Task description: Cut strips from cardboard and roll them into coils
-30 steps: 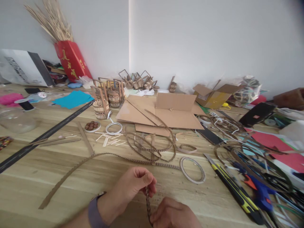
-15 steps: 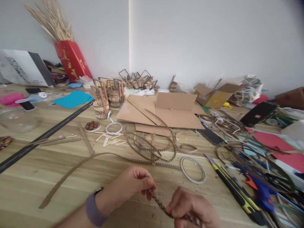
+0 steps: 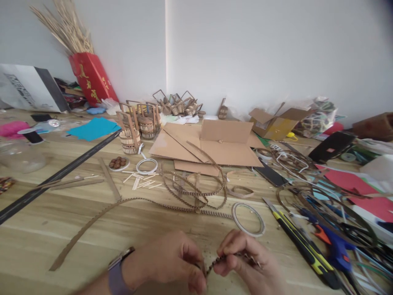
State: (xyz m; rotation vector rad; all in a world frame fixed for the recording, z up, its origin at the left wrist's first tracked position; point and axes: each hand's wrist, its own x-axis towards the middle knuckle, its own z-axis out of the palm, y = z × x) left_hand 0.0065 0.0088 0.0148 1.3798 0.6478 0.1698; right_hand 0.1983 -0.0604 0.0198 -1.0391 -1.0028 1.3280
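Between my two hands runs a short corrugated cardboard strip (image 3: 216, 260), its ridged edge showing dark. My left hand (image 3: 172, 258), with a watch on its wrist, is closed and pinches the strip's left end near the bottom of the view. Thumb and fingers of my right hand (image 3: 245, 258) grip the strip farther right, and part of it passes behind the fingers. Just beyond the hands lies a long coiled corrugated strip (image 3: 172, 207) that trails left across the table. A white tape ring (image 3: 248, 219) lies beyond my right hand.
A yellow-black utility knife (image 3: 303, 246) and a blue glue gun (image 3: 337, 250) lie at right among loose strips. Small sticks (image 3: 141, 181), a dish of brown balls (image 3: 119, 163) and little baskets (image 3: 130, 140) are at left-centre. Cardboard sheets (image 3: 227, 151) lie behind.
My left hand has moved slightly down and right, closer to the right hand. My right hand has risen a little, and its fingers have shifted along the strip.
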